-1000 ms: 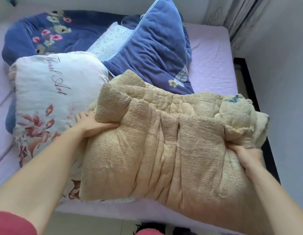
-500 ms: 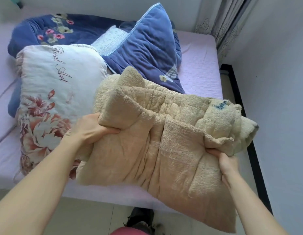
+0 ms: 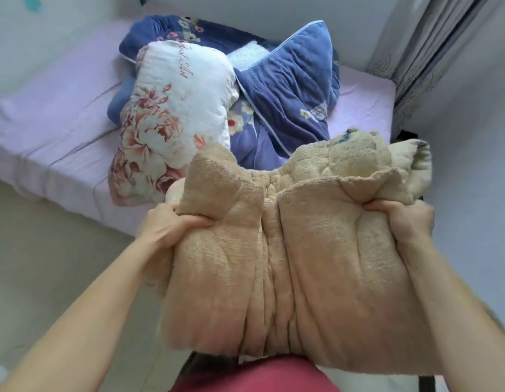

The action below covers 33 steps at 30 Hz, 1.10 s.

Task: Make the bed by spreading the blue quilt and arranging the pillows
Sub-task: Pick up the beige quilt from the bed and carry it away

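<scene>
I hold a thick tan fleecy pillow [image 3: 296,250] in the air in front of my body, off the bed. My left hand [image 3: 172,224] grips its left side with fingers dug into the fabric. My right hand [image 3: 401,219] grips its right side the same way. On the bed lies a white pillow with red flowers [image 3: 172,120], resting partly on the crumpled blue quilt [image 3: 291,89], which is bunched in a heap toward the wall.
The bed has a pale lilac sheet [image 3: 56,108] and runs along the wall. Bare beige floor [image 3: 47,250] lies between me and the bed. A grey curtain [image 3: 421,58] hangs at the bed's right end, beside a white wall.
I have lifted the tan pillow off the bed and pulled it back toward my body. I have stepped away from the bed, so more floor shows. Both hands keep their grip.
</scene>
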Motion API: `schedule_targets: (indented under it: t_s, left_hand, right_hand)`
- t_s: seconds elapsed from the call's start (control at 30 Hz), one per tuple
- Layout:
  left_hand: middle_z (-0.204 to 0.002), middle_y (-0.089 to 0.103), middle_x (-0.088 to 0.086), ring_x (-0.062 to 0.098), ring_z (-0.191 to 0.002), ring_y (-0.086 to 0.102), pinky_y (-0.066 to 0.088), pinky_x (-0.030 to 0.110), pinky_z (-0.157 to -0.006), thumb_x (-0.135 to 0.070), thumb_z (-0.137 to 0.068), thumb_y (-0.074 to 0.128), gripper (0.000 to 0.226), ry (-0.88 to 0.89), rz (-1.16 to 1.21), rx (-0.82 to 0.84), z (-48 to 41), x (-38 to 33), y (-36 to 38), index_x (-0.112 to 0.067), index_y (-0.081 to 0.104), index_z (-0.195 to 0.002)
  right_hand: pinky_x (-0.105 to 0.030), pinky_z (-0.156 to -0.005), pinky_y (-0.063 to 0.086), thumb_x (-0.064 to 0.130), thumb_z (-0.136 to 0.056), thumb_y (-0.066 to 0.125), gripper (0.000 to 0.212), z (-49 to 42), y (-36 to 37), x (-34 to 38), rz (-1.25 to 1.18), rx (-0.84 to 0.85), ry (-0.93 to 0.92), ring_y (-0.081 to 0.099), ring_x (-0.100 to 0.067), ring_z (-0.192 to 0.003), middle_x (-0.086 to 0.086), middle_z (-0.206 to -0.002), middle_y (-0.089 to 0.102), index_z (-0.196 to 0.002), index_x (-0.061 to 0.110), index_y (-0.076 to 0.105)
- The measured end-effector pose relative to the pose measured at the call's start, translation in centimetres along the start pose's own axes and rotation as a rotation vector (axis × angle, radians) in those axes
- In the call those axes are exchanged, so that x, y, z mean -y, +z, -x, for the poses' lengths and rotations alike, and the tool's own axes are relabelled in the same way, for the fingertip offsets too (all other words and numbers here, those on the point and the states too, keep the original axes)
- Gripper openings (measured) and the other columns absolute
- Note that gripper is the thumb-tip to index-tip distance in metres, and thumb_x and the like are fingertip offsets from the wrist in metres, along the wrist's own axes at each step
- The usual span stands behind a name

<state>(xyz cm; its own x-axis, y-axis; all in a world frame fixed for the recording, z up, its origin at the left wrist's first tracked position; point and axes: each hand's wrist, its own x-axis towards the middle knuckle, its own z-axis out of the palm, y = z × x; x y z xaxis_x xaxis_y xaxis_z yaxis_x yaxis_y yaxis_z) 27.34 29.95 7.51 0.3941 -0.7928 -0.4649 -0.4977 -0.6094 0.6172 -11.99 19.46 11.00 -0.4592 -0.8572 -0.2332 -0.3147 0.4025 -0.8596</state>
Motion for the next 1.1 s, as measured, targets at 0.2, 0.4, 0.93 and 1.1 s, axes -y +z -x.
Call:
schedule_targets:
  t_s: [0.2,0.4,0.93,1.1]
  left_hand:
    - [-0.094,0.074,-0.006,0.019,-0.094,0.066,0.052,0.040,-0.091,-0.072,-0.034,0.078,0.059,-0.177,0.067,-0.036,5.0,8.4,-2.5,-0.035,0.073,-0.079]
    - [-0.100,0.075,-0.003,0.020,-0.100,0.066,0.051,0.039,-0.095,-0.073,-0.026,0.079,0.084,-0.342,0.171,-0.182,8.7,19.0,-9.8,-0.026,0.076,-0.096]
    - [-0.104,0.068,0.000,0.023,-0.098,0.060,0.049,0.040,-0.090,-0.061,-0.031,0.077,0.082,-0.597,0.485,-0.646,8.9,45.1,-41.4,-0.019,0.071,-0.101]
    - [-0.097,0.068,0.003,0.020,-0.084,0.059,0.046,0.034,-0.074,-0.049,-0.054,0.083,0.057,-0.635,0.524,-0.804,8.1,50.9,-49.9,-0.015,0.070,-0.097]
  right_hand:
    - [-0.040,-0.080,0.057,0.032,-0.034,0.087,0.055,5.5,4.0,-0.7,0.132,0.148,-0.043,0.068,-0.021,-0.085,0.007,-0.086,0.072,-0.085,0.018,0.071]
    - [-0.040,-0.082,0.055,0.035,-0.030,0.087,0.074,12.9,15.0,1.7,0.190,0.381,-0.091,0.065,-0.021,-0.089,0.004,-0.098,0.070,-0.100,0.019,0.068]
    - [-0.042,-0.084,0.057,0.044,-0.024,0.087,0.085,41.3,55.7,17.5,0.185,0.790,-0.301,0.067,-0.024,-0.089,0.000,-0.098,0.070,-0.104,0.019,0.068]
    - [-0.041,-0.084,0.057,0.040,-0.031,0.087,0.076,48.6,66.7,23.4,0.157,0.891,-0.420,0.066,-0.023,-0.088,0.003,-0.092,0.071,-0.101,0.019,0.069]
